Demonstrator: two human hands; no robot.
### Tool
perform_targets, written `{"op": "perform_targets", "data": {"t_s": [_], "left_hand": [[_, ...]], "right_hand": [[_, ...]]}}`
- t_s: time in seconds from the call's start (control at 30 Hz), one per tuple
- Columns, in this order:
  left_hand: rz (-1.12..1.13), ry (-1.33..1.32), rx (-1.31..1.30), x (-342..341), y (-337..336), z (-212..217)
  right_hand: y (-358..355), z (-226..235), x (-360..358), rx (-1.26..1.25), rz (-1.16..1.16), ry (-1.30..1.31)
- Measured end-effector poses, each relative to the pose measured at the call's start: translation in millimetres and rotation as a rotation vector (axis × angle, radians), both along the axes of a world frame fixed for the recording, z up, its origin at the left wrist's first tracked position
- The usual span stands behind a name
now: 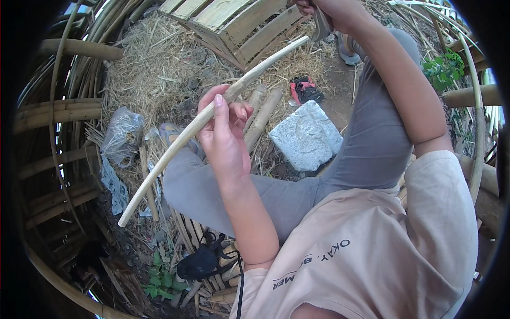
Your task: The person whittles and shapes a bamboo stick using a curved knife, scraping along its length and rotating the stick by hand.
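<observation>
Stick: diag., in L hand, fingers grasping it nr mid.
R hand: fingers clenched on grey blade, nr stick's upper end.
Stone block: on grnd, R of stick.

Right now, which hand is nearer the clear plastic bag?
Left. The left hand, holding the pale stick, is to the right of the plastic bag; the right hand, holding a bladed tool, is farther right, at the picture's top edge.
</observation>
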State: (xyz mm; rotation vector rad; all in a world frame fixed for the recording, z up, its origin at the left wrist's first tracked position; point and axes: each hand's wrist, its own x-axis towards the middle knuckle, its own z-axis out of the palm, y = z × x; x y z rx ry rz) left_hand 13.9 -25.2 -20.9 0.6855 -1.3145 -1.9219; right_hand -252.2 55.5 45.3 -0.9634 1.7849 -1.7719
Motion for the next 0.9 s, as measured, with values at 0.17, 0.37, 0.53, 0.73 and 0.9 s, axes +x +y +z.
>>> {"op": "perform_targets", "data": {"t_s": [0.17, 0.37, 0.53, 0.73, 0.9], "left_hand": [[-0.056, 0.025, 0.117, -3.9, 0.9, 3.3], [0.014, 0.093, 0.156, -6.3, -2.9, -3.3], [-0.043, 0.149, 0.229, -6.6, -2.0, -5.0], [-0.101, 0.136, 0.241, -5.6, -4.4, -6.4], [-0.168, 0.216, 0.281, -3.5, -6.2, -8.1]], "right_hand": [[2.8, 5.8, -2.2, -0.065, -0.020, -0.137], [-2.1, -0.3, -10.9, -0.094, 0.067, -0.273], [-4.5, 0.2, -5.4, -0.103, 0.088, -0.364], [-4.6, -4.5, -6.1, -0.109, 0.054, -0.416], [-10.6, -6.6, -1.7, -0.058, 0.015, -0.328]]}}
